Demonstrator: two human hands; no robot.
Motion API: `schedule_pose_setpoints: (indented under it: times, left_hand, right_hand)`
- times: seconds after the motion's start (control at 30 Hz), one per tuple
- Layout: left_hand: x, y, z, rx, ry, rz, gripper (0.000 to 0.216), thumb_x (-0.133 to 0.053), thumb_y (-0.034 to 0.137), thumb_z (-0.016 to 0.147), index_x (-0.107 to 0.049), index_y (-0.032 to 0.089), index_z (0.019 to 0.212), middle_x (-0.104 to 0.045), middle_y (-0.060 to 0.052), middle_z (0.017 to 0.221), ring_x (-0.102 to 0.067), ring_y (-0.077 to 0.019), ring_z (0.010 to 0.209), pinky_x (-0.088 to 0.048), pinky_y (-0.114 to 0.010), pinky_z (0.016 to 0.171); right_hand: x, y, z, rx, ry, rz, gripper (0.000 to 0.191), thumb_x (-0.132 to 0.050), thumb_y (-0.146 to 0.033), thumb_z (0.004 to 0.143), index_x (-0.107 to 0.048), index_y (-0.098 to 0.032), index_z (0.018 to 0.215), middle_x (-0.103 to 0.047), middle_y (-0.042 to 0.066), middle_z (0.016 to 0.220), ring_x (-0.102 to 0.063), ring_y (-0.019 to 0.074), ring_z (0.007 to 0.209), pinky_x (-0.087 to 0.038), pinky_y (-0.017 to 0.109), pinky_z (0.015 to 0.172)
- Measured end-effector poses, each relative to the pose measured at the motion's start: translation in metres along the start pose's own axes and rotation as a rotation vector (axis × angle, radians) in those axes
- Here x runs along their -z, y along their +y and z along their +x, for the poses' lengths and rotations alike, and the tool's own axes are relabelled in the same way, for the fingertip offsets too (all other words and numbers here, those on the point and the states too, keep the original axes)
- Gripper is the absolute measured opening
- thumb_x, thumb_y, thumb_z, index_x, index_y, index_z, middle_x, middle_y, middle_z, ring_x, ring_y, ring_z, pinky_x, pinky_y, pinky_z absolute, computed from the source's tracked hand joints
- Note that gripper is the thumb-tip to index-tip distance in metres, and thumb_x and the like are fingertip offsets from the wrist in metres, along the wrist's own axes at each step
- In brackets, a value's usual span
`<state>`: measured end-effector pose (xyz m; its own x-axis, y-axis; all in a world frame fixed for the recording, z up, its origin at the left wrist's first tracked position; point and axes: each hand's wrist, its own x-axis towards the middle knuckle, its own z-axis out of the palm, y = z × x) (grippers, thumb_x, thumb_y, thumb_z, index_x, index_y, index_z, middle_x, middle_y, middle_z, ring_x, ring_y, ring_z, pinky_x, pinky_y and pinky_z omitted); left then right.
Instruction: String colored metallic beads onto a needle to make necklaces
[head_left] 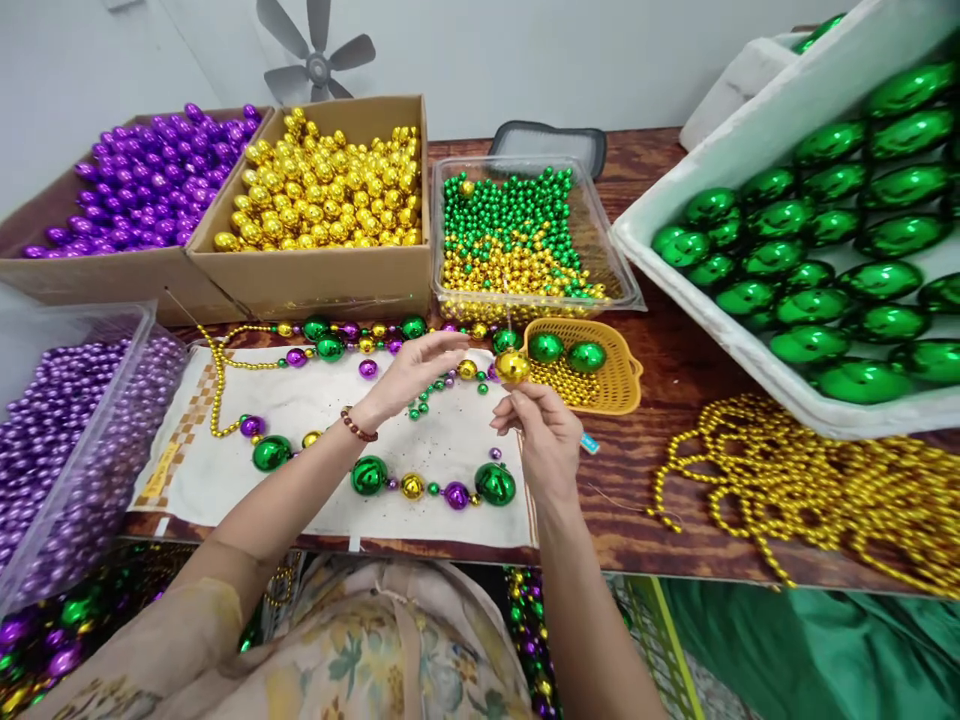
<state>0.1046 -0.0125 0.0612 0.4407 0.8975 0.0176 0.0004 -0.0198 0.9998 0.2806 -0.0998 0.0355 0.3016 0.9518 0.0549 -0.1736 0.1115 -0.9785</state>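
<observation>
My right hand pinches a shiny gold ball bead at its fingertips, held just above the table. My left hand hovers beside it, fingers curled in a pinch near the bead; what it holds is too fine to name. Below both hands a beaded strand of green, gold and purple balls loops over a white cloth on the wooden table. A beaded bracelet sits on my left wrist.
Cardboard boxes of purple beads and gold beads stand at the back. A clear tub holds small green and gold beads. A yellow basket, a white tray of green balls, gold strands and a tub of purple beads surround the cloth.
</observation>
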Motion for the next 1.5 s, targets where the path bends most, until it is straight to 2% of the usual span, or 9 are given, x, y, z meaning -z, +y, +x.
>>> schedule_pose_setpoints:
  times: [0.1,0.27,0.4,0.53,0.77,1.03,1.17,1.33,1.5]
  left_hand:
    - [0.010,-0.025,0.005,-0.028,0.056,0.507,0.020,-0.060,0.023,0.092,-0.072,0.019,0.107,-0.070,-0.011,0.112,-0.061,-0.0236,0.106,-0.045,-0.038,0.097]
    - [0.002,-0.054,0.008,-0.087,-0.171,1.189,0.025,-0.046,0.014,0.096,-0.071,0.016,0.100,-0.067,-0.015,0.107,-0.055,-0.0291,0.106,-0.043,-0.041,0.093]
    - [-0.010,-0.062,0.008,-0.159,-0.200,1.452,0.029,-0.040,0.013,0.099,-0.069,0.016,0.103,-0.066,-0.016,0.107,-0.054,-0.0302,0.107,-0.042,-0.041,0.086]
    - [-0.021,-0.068,0.010,-0.260,-0.242,1.521,0.028,-0.040,0.013,0.099,-0.067,0.016,0.106,-0.065,-0.013,0.105,-0.054,-0.0277,0.103,-0.042,-0.039,0.083]
    - [-0.047,-0.083,0.027,-0.435,-0.336,1.532,0.025,-0.041,0.019,0.103,-0.065,0.014,0.106,-0.062,-0.014,0.113,-0.054,-0.0255,0.105,-0.042,-0.036,0.083]
    - [-0.051,-0.089,0.028,-0.387,-0.372,1.448,0.024,-0.042,0.014,0.100,-0.066,0.012,0.104,-0.063,-0.014,0.107,-0.056,-0.0259,0.102,-0.042,-0.037,0.086]
    - [-0.041,-0.080,0.022,-0.260,-0.285,1.117,0.024,-0.044,0.012,0.096,-0.067,0.014,0.102,-0.062,-0.012,0.103,-0.056,-0.0245,0.095,-0.043,-0.037,0.085]
    - [-0.019,-0.057,0.009,-0.210,-0.143,0.777,0.024,-0.051,0.023,0.095,-0.069,0.018,0.109,-0.063,-0.009,0.103,-0.058,-0.0221,0.098,-0.046,-0.035,0.088]
    - [-0.008,-0.035,-0.004,0.029,-0.041,0.232,0.020,-0.061,0.026,0.089,-0.068,0.018,0.105,-0.067,-0.005,0.095,-0.063,-0.0151,0.079,-0.050,-0.028,0.070]
  right_hand:
    - [0.017,0.004,0.000,-0.054,-0.009,0.043,0.021,-0.069,-0.038,0.085,-0.064,-0.020,0.094,-0.069,-0.001,0.073,-0.065,0.0119,0.056,-0.050,0.022,0.049]
    - [0.031,0.009,-0.006,-0.041,-0.020,0.004,0.022,-0.070,-0.036,0.084,-0.064,-0.020,0.097,-0.073,0.001,0.077,-0.068,0.0138,0.058,-0.050,0.024,0.050]
    - [0.036,0.009,-0.008,-0.025,0.071,-0.019,0.017,-0.070,-0.034,0.082,-0.065,-0.019,0.089,-0.077,0.003,0.080,-0.069,0.0134,0.057,-0.049,0.023,0.051]
    - [0.040,0.014,-0.007,-0.056,0.129,-0.003,0.018,-0.073,-0.034,0.079,-0.064,-0.019,0.083,-0.078,0.004,0.077,-0.070,0.0146,0.054,-0.047,0.022,0.049]
    - [0.035,0.021,-0.009,-0.102,0.162,0.074,0.017,-0.075,-0.033,0.075,-0.065,-0.019,0.080,-0.078,0.002,0.073,-0.067,0.0133,0.049,-0.047,0.022,0.048]
    - [0.036,0.010,-0.003,-0.040,0.156,0.079,0.014,-0.076,-0.030,0.077,-0.068,-0.020,0.081,-0.076,0.001,0.071,-0.069,0.0135,0.056,-0.052,0.024,0.055]
    - [0.031,-0.002,0.007,0.023,0.093,0.091,0.011,-0.075,-0.029,0.079,-0.069,-0.021,0.083,-0.076,-0.001,0.072,-0.069,0.0132,0.059,-0.056,0.026,0.061]
    - [0.019,-0.016,0.019,0.131,0.064,0.143,0.010,-0.076,-0.028,0.078,-0.069,-0.022,0.081,-0.075,-0.003,0.071,-0.071,0.0137,0.064,-0.058,0.028,0.067]
    - [0.007,-0.042,0.035,0.259,0.008,0.115,0.016,-0.080,-0.033,0.078,-0.068,-0.023,0.081,-0.072,-0.005,0.070,-0.070,0.0135,0.063,-0.058,0.029,0.069]
